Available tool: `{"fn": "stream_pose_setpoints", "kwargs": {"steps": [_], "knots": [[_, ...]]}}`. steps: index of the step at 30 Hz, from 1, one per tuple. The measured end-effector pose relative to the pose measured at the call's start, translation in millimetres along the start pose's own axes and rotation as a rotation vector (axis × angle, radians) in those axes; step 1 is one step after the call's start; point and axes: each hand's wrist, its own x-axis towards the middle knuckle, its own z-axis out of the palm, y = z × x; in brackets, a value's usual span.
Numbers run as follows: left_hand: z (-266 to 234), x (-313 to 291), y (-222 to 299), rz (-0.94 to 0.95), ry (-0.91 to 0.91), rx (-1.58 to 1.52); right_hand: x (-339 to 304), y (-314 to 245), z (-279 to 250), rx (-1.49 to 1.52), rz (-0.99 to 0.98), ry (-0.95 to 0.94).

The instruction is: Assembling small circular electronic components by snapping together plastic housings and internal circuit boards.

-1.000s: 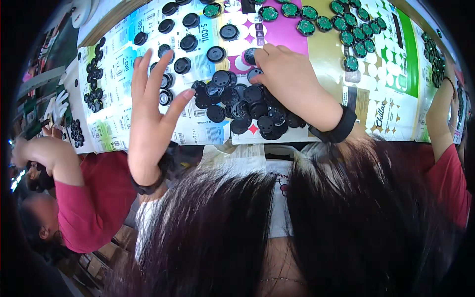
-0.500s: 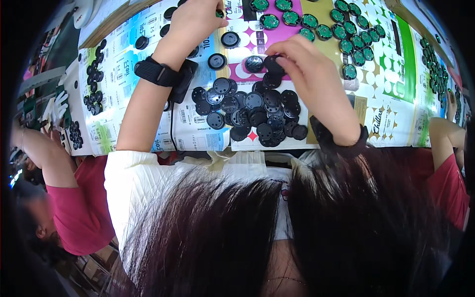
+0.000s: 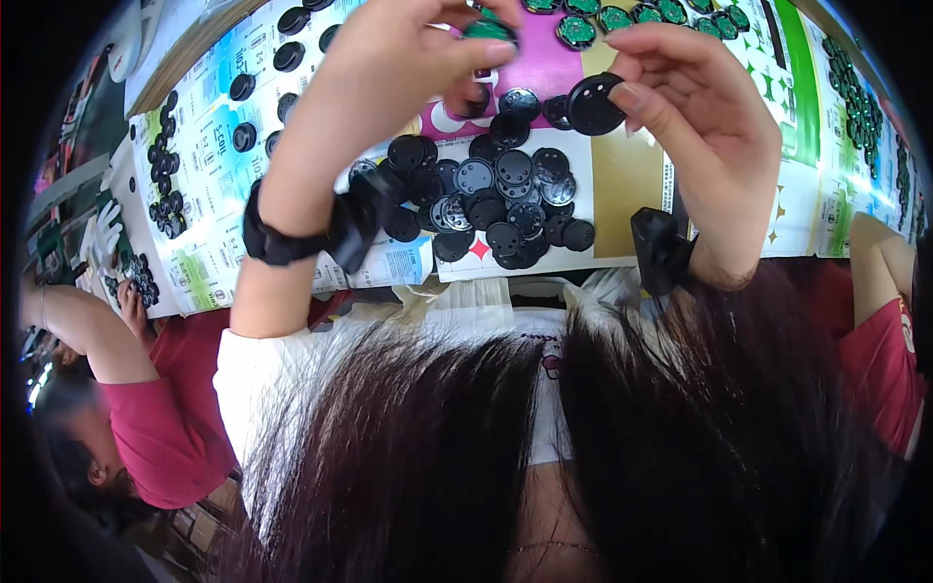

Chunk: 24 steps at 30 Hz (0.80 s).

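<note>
We grip a green circuit-board disc [image 3: 489, 30] in our left hand [image 3: 420, 56]; our right hand [image 3: 717, 117] pinches a perforated black disc [image 3: 593, 107].

Discs [image 3: 474, 176] lie heaped on the table [image 3: 612, 199], by its near edge. Circuit boards [image 3: 576, 32] lie behind, to the right — round caps [image 3: 243, 86] to the left.
</note>
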Motion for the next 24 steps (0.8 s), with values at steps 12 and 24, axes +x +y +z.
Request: {"fn": "stream_pose_setpoints", "kwargs": {"steps": [12, 24], "knots": [[48.7, -33.3, -22.9, 0.402, 0.165, -0.374, -0.5, -1.1, 9.9, -0.302, -0.268, 0.088], [61.8, -31.7, -31.5, 0.434, 0.284, -0.364, -9.9, -0.1, 28.9, -0.657, -0.423, 0.229]]}}
